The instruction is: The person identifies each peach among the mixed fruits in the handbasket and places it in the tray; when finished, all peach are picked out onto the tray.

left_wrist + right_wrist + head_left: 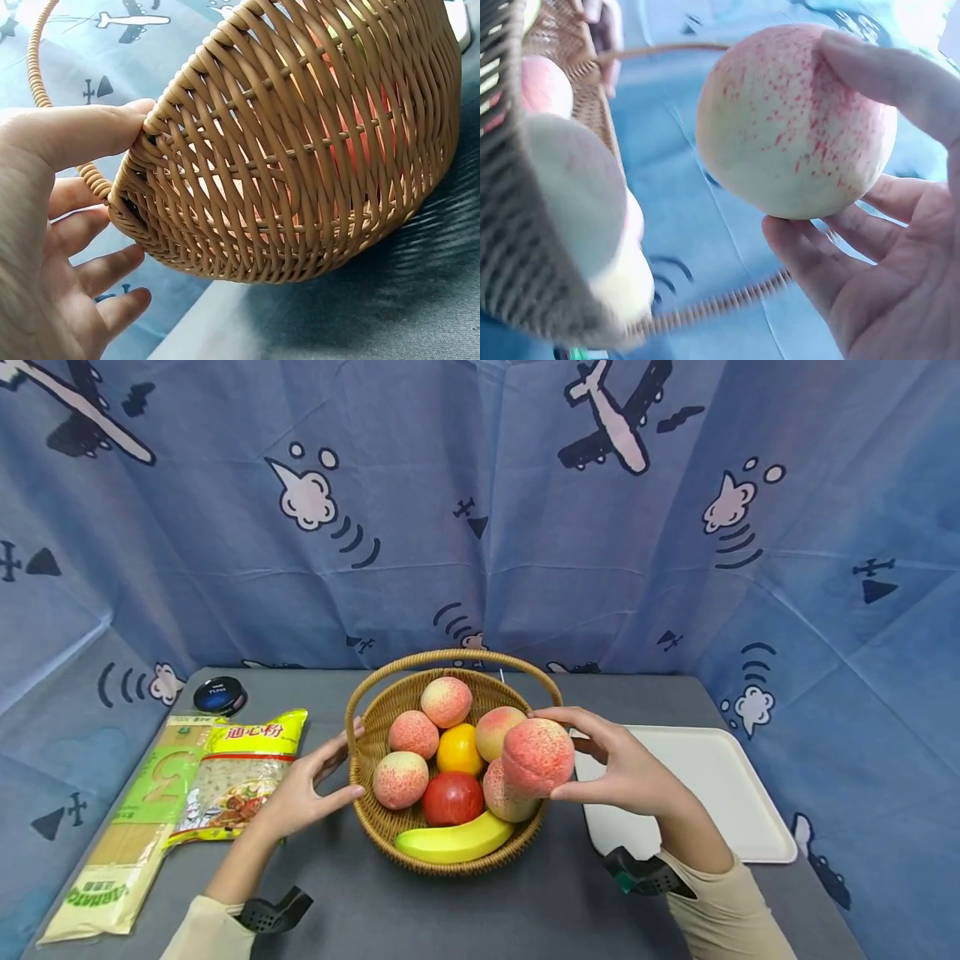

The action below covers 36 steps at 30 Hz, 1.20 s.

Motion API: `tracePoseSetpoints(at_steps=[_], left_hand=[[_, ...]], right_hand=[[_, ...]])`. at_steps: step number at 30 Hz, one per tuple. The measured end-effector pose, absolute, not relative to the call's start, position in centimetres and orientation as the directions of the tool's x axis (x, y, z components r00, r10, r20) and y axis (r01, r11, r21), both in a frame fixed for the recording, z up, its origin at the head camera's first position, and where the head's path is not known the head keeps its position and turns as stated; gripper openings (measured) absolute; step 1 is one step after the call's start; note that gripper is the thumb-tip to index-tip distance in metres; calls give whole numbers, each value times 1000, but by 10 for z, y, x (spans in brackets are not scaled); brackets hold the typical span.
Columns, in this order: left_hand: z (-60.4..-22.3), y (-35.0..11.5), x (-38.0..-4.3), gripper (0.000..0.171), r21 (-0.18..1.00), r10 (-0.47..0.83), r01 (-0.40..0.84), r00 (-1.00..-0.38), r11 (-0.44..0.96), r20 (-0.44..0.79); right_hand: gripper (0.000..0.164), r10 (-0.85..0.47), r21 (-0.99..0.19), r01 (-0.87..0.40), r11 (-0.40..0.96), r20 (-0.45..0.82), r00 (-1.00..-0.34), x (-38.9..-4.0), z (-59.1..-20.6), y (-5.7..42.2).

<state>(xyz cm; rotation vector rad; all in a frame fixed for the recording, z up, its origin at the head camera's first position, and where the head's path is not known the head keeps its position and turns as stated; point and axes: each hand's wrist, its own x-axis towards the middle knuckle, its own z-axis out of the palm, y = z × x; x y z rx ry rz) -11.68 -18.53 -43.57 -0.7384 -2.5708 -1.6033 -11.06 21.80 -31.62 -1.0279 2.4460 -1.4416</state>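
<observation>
My right hand (624, 768) holds a pink-and-yellow peach (537, 757) between thumb and fingers, above the right rim of a wicker basket (375, 817). In the right wrist view the held peach (795, 124) is raised apart from the fruit in the basket. With thumb and fingertips, my left hand (311, 789) grips the basket's left rim by the foot of the handle, as the left wrist view shows on the wicker rim (161, 112). Inside the basket lie several more peaches (401, 780), an orange (460, 750), a red apple (453, 799) and a banana (454, 839).
Right of the basket lies a white tray (697, 777), partly behind my right forearm. To the left are a pasta bag (240, 785), a long noodle pack (138, 827) and a dark round tin (220, 695). A patterned blue curtain (420, 527) hangs behind the grey table (420, 918).
</observation>
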Motion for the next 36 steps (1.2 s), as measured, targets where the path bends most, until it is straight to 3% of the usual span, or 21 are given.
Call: tracePoseSetpoints(at_steps=[12,19,27,36], left_hand=[[-436,-187,-119,73,842,378,410,-885,349,274],[-436,-187,-119,72,842,378,404,-887,358,264],[-437,-186,-120,75,839,399,425,-873,341,281],[-437,-186,-119,75,842,398,425,-873,333,283]], right_hand=[[72,-333,-870,-394,297,293,-896,-103,-348,287],[68,-208,-910,-254,328,192,-959,-115,-383,300],[64,-121,-938,-172,300,141,-983,-132,-423,315],[66,5,-908,1,420,2,-1000,-151,-453,325]])
